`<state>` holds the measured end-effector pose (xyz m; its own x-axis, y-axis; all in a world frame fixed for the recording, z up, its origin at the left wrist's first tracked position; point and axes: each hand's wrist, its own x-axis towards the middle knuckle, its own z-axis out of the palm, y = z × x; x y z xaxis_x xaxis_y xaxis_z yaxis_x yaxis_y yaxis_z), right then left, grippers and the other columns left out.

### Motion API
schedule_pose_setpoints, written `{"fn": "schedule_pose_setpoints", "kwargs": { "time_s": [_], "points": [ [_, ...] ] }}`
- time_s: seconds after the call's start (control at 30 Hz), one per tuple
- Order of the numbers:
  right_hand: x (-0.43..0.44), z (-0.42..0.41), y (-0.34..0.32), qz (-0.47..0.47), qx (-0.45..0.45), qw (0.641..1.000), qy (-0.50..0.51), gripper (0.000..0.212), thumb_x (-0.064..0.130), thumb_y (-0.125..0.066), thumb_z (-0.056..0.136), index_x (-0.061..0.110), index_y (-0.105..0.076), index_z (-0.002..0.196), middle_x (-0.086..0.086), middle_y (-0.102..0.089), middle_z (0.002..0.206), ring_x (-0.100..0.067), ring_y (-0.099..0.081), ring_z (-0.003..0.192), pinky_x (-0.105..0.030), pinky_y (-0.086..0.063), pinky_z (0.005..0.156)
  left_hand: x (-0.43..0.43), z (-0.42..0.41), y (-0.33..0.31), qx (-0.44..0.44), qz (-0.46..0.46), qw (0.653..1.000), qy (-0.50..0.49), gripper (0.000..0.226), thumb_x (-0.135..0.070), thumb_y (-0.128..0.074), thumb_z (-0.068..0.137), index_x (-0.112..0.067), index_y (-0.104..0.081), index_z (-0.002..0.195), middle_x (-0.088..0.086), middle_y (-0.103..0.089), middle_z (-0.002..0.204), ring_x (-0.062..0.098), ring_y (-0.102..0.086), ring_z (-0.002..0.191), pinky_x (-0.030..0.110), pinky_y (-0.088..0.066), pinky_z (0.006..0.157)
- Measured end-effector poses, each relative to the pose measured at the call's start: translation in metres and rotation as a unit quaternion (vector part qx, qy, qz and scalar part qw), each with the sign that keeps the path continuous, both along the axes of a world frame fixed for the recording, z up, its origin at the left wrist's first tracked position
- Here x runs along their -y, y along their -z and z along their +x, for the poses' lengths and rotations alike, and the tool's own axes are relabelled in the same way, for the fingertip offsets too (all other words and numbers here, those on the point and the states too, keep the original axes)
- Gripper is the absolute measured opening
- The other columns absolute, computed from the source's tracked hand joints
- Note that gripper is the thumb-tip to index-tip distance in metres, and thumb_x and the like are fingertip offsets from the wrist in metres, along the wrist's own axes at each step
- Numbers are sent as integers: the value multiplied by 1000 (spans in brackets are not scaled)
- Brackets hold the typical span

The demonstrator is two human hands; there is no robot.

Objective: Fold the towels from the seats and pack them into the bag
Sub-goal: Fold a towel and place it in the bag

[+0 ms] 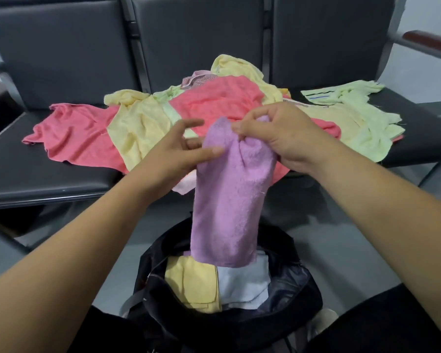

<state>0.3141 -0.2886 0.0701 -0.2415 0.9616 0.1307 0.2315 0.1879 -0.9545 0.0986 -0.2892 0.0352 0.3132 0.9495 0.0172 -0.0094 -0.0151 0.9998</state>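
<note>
Loose towels (pixel 138 128) are spread across the seats (pixel 36 179) to the front edge. The purple towel (pixel 227 200) is pinched at its left edge by the left hand (pixel 181 149), thumb in front, and bunched at its top in the curled right hand (pixel 280 138). It is hung long axis upright, lower end pointed down at the folded towels (pixel 191 284) in the open bag (pixel 239 327).

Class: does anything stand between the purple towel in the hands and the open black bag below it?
Nothing visible does. The purple towel hangs from the right hand, the left hand pinching its edge, straight above the open black bag. Only a folded yellow towel and a folded white towel lie inside, below the rim.
</note>
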Motion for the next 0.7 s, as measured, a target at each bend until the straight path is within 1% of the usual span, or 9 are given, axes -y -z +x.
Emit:
{"fn": "schedule_pose_setpoints", "kwargs": {
  "time_s": [0.1,0.2,0.23,0.3,0.4,0.47,0.57,0.63,0.7],
  "points": [
    [-8,9,-2,-68,-147,987,-11,32,10,-75,88,16,-69,57,0,-65,65,-12,-63,68,-28,-54,70,5,3,17,-109,-83,986,98,70,-12,-84,77,-4,-47,137,14,-74,114,26,-71,107,35,-56,92],
    [-16,16,1,-111,-205,972,24,23,10,-76,88,9,-65,69,-12,-66,85,-26,-65,87,-45,-59,92,8,11,27,-135,-122,974,132,41,-9,-78,82,3,-66,120,15,-73,118,28,-69,114,34,-54,100],
    [-20,19,3,-120,-214,968,53,16,9,-77,87,6,-65,76,-18,-64,95,-31,-64,93,-51,-55,99,8,14,28,-120,-122,976,131,38,-11,-78,82,4,-69,116,16,-72,119,30,-67,116,37,-52,104],
    [-28,27,7,-142,-217,960,105,14,5,-78,85,-1,-68,93,-23,-66,107,-35,-68,100,-55,-54,98,9,20,28,-51,-117,982,136,34,-10,-75,85,0,-69,117,17,-70,124,31,-65,119,40,-49,107],
    [-36,38,17,-199,-226,947,116,30,1,-74,85,-6,-69,114,-22,-70,120,-32,-72,105,-46,-58,94,13,29,23,99,-157,975,122,43,-10,-60,92,-5,-58,135,17,-64,133,32,-62,124,43,-52,104],
    [-36,41,22,-233,-252,934,102,34,1,-65,91,-6,-65,125,-18,-72,118,-25,-73,100,-36,-61,86,17,35,13,163,-181,965,96,41,-13,-58,94,-4,-58,134,16,-68,126,30,-67,116,41,-57,95],
    [-29,38,22,-288,-297,908,60,33,26,-55,102,1,-66,119,-11,-76,105,-21,-74,93,-31,-60,81,18,39,-1,237,-236,942,38,34,-23,-57,92,1,-75,107,17,-74,109,29,-73,99,41,-61,84],
    [-25,35,27,-302,-293,906,33,53,55,-42,103,13,-68,123,-9,-73,120,-25,-72,107,-37,-56,89,15,36,-6,275,-237,931,18,38,-27,-55,90,2,-78,98,18,-73,111,30,-73,98,45,-60,86],
    [-22,29,33,-329,-297,896,-17,73,74,-24,97,22,-68,126,-7,-71,126,-28,-68,115,-45,-51,99,12,33,-10,313,-225,923,0,38,-25,-55,90,4,-77,100,19,-72,115,31,-73,101,47,-58,88]
  ]
}}
